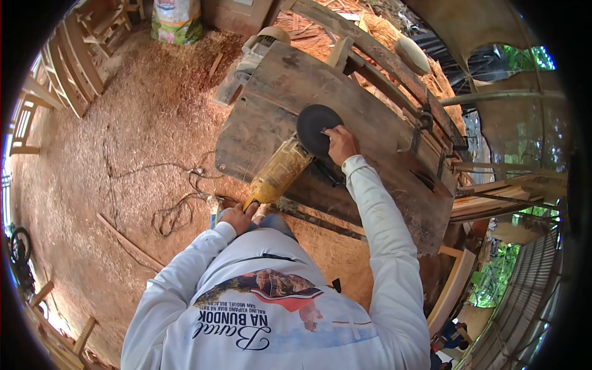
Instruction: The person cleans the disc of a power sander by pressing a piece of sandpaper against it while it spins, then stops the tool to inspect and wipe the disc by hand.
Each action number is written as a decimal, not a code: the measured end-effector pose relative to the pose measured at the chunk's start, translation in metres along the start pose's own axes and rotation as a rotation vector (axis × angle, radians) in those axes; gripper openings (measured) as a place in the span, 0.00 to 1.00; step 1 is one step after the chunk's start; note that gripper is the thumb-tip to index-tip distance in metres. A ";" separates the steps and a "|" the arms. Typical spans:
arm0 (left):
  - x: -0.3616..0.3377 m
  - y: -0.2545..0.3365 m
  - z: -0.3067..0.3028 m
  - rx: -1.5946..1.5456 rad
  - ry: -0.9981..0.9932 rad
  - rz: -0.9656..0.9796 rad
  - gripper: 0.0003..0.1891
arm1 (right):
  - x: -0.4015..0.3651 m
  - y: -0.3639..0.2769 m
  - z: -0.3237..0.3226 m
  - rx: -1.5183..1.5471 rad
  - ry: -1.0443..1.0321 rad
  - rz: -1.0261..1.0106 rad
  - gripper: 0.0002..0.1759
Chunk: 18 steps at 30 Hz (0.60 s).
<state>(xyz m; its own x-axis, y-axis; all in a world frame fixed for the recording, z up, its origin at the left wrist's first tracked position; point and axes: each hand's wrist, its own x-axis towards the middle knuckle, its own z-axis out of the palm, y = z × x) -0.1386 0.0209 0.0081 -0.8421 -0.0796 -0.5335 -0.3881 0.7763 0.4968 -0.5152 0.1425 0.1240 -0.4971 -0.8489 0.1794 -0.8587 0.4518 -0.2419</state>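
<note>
A yellow angle grinder (279,172) lies slantwise over the near edge of a worn wooden work table (370,135), with a round black disc (316,128) at its head. My left hand (237,217) is wrapped round the rear end of the grinder, near my lap. On the disc's right side, my right hand (342,145) has its fingers pinched together at the disc's face, close to its centre. Whether the fingers hold a small part there is hidden. A dark side handle (330,174) sticks out below the grinder's head.
A motor (268,38) sits at the table's far left corner. Clamps (425,120) and long boards are on the right. A cable (166,216) loops over the dusty floor at left. Wooden chair parts (71,61) stand far left; people (453,336) are at lower right.
</note>
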 end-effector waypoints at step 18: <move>0.002 0.001 -0.005 -0.053 -0.023 -0.012 0.23 | 0.011 0.039 -0.023 0.597 0.043 0.571 0.11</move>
<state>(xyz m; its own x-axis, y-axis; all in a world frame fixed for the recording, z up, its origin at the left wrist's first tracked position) -0.1425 0.0184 0.0110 -0.8287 -0.0740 -0.5547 -0.4181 0.7408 0.5257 -0.5571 0.1574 0.1387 -0.8516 -0.5161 -0.0914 -0.2677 0.5783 -0.7707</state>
